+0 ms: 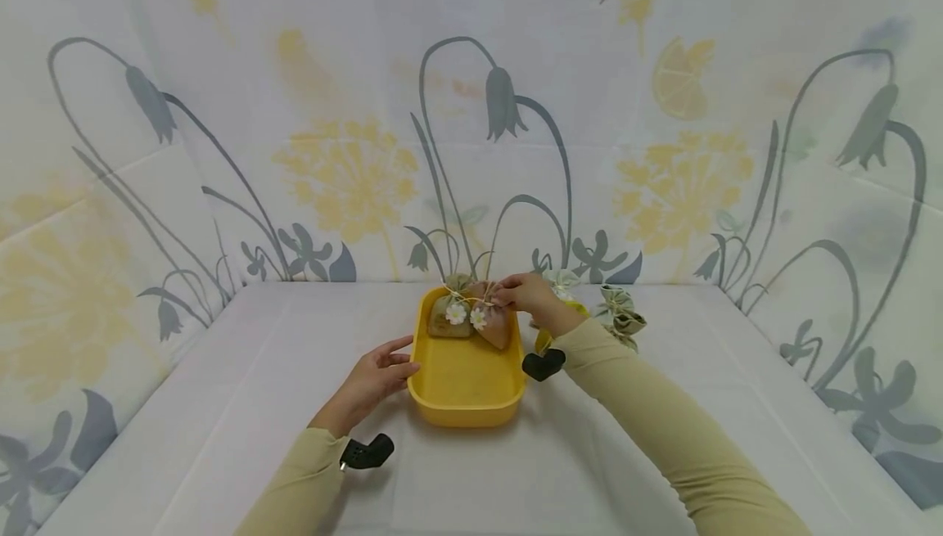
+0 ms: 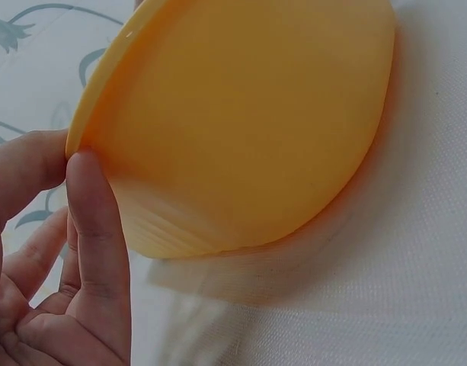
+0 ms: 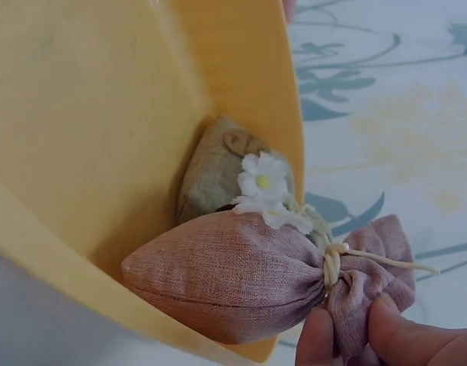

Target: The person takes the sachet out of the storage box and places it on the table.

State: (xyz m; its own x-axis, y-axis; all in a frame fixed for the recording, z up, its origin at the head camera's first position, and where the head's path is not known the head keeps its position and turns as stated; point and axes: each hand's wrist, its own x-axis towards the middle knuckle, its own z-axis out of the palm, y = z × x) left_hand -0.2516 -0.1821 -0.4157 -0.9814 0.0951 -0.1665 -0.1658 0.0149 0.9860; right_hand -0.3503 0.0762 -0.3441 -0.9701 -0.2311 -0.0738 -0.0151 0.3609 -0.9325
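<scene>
The right hand (image 1: 530, 295) pinches the pink bag (image 3: 225, 274), thumb and finger clamped on the gathered neck above its cord (image 3: 332, 267). The bag sits tilted at the far end of the tray (image 1: 471, 376), beside the green bag (image 3: 208, 179), whose brown patch (image 3: 244, 143) is too blurred to read. The left hand (image 1: 377, 376) pinches the tray's rim. More bags (image 1: 620, 311) lie right of the tray.

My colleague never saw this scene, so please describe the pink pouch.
In the head view, a yellow tray stands on the white table. Inside its far end, the pink pouch is right of a greenish pouch. The right hand pinches only the pink one.
</scene>
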